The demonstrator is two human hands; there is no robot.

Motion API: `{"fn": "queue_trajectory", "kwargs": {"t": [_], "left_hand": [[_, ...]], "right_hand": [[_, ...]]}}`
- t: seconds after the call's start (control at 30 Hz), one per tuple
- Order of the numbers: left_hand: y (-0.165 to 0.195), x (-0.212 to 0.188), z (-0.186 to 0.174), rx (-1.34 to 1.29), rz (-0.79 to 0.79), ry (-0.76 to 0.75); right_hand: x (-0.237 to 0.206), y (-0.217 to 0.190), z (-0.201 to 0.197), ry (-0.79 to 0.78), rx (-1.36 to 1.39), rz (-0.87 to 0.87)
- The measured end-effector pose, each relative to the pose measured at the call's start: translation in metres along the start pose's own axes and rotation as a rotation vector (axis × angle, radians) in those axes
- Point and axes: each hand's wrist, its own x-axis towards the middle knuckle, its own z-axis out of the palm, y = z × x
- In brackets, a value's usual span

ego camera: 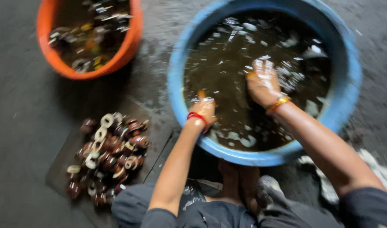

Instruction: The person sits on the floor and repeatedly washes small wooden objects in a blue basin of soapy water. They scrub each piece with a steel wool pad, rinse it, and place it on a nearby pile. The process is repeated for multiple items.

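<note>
Both hands are sunk in the dark water of the blue tub (347, 88); the right hand (263, 82) lies fingers spread, palm down, under the surface; the left hand (203, 107) (red band at the wrist) is curled near the rim, though blur hides whether it grips anything; brown-and-white spool pieces (109, 156) are heaped on the floor beside an orange tub (132, 42).
</note>
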Motion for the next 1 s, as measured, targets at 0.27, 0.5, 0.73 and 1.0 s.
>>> {"fn": "queue_trajectory", "kwargs": {"t": [0.27, 0.5, 0.73, 1.0], "left_hand": [[0.003, -0.019, 0.002, 0.030, 0.171, -0.087], [-0.024, 0.024, 0.035, -0.666, 0.317, 0.234], [0.038, 0.053, 0.001, -2.052, -0.020, -0.153], [0.069, 0.100, 0.037, -2.263, 0.355, 0.062]], "right_hand": [[-0.006, 0.001, -0.047, -0.173, -0.211, -0.197], [-0.007, -0.034, -0.093, -0.143, 0.351, -0.051], [-0.033, -0.087, -0.122, 0.140, 0.659, -0.447], [-0.028, -0.081, -0.090, 0.308, -0.075, -0.591]]}}
